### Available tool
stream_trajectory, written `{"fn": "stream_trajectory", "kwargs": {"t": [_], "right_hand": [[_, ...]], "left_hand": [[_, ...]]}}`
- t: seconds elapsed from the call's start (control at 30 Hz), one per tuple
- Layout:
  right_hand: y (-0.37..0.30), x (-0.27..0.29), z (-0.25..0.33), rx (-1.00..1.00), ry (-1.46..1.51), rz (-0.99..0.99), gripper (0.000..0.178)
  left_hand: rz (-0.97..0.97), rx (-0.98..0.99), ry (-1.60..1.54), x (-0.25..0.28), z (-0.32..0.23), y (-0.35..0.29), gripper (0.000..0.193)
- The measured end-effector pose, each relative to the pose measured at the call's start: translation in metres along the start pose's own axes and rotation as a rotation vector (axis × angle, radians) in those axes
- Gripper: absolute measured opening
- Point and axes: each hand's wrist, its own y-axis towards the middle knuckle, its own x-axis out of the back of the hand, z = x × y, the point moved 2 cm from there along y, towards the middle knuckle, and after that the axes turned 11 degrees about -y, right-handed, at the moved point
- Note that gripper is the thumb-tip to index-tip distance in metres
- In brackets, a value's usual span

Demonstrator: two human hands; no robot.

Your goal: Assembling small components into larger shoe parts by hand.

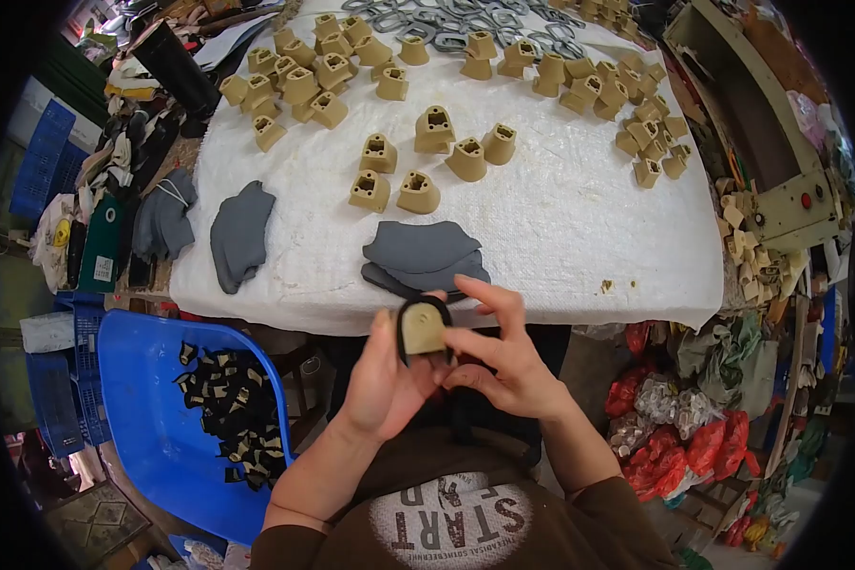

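Ahead of me a white sheet (560, 247) is covering the table, and on its far left a crowd of pale tan blocks (299, 85) is standing, with more tan blocks (648, 133) gathering at the far right. Grey rings (456, 38) are lying heaped along the far edge, and six loose blocks (466, 159) are sitting nearer the middle. A stack of grey pieces (423, 247) is lying just beyond my hands, coming between them and those six. More grey pieces (241, 237) are resting at the left edge of the sheet. Below them, on my left, a blue tub (142, 389) is holding a pile of small black-and-tan pieces (228, 408); red bags (665, 465) are bunching low on my right. At the near edge of the table, in front of my chest, my left hand (375, 380) is grasping one tan block (422, 328). My right hand (508, 366) is bending its fingers against the block's right side, but I cannot tell whether it is pinching anything. The block is showing a smooth, pale, round-topped face, and a black strip (402, 323) is curving around its rim like an arch.
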Motion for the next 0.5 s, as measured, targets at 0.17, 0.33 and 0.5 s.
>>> {"fn": "stream_trajectory", "kwargs": {"t": [0.17, 0.33, 0.5], "right_hand": [[-0.003, 0.001, -0.005, -0.154, -0.021, -0.195, 0.007], [-0.003, -0.005, -0.003, -0.234, 0.080, -0.160, 0.010], [-0.004, -0.015, -0.003, -0.169, -0.039, -0.195, 0.013]], "left_hand": [[0.050, 0.074, 0.308, 0.010, 0.013, -0.001, 0.054], [0.055, -0.464, 0.758, 0.003, -0.012, -0.004, 0.029], [0.039, -0.560, 0.920, 0.006, -0.014, -0.003, 0.011]]}}
